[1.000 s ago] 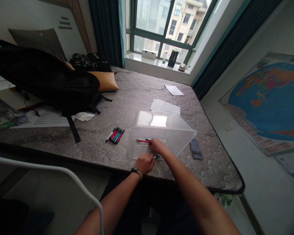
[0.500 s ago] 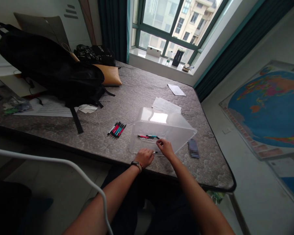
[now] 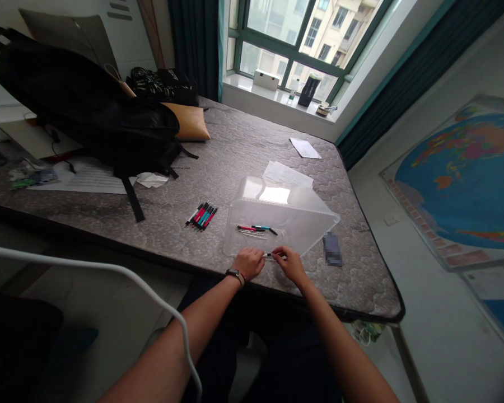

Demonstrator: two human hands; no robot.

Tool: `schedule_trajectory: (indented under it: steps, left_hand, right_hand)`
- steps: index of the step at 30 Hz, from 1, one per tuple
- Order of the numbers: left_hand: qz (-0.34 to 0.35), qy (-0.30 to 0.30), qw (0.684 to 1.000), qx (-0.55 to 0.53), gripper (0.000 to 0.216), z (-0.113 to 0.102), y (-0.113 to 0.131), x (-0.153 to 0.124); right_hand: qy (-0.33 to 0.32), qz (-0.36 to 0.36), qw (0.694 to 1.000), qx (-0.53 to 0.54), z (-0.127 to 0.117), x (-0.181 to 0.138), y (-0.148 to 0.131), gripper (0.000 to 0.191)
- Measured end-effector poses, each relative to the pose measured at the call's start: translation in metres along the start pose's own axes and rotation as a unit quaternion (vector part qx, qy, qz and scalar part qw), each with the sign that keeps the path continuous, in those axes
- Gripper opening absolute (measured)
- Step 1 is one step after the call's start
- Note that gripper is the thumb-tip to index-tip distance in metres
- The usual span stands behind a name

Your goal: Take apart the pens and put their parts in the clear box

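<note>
A clear plastic box [image 3: 296,215] lies tipped on its side on the grey quilted mattress [image 3: 235,157], its opening towards me. A red pen and a teal pen [image 3: 257,228] lie inside it. My left hand [image 3: 247,262] is closed on a pen [image 3: 269,255] just in front of the box. My right hand [image 3: 289,261] pinches the tip end of that same pen. A bundle of several red, teal and black pens [image 3: 202,215] lies on the mattress left of the box.
A big black backpack [image 3: 84,112] and a tan cushion [image 3: 189,127] sit at the back left. Paper sheets [image 3: 288,174] lie behind the box, a small dark object [image 3: 331,248] to its right. A white tube rail [image 3: 109,274] crosses the lower left.
My right hand came out of the box, leaving pens inside, and moved back to the pen that my left hand holds. The view shifted slightly.
</note>
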State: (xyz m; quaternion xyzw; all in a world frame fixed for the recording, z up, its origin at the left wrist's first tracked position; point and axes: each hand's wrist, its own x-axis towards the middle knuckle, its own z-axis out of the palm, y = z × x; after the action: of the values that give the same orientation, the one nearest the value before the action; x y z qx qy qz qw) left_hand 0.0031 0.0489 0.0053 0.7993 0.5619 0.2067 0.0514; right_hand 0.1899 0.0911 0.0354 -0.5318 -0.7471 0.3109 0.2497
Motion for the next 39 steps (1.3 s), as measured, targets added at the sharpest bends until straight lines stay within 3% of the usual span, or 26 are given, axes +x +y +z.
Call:
schedule_trajectory:
  steps: [20, 33, 39]
  left_hand:
    - [-0.011, -0.004, 1.000, -0.005, 0.017, -0.002, 0.002, 0.000]
    - [-0.003, 0.001, 1.000, -0.007, 0.020, 0.000, 0.001, 0.000]
    - [-0.002, -0.003, 1.000, -0.007, 0.021, 0.000, 0.001, 0.000]
  right_hand:
    - [0.012, 0.002, 0.999, 0.032, 0.009, -0.008, 0.006, 0.019]
    - [-0.004, -0.046, 0.993, -0.112, 0.023, -0.003, 0.004, 0.025]
    - [-0.016, -0.030, 0.989, -0.142, 0.027, 0.004, 0.009, 0.033]
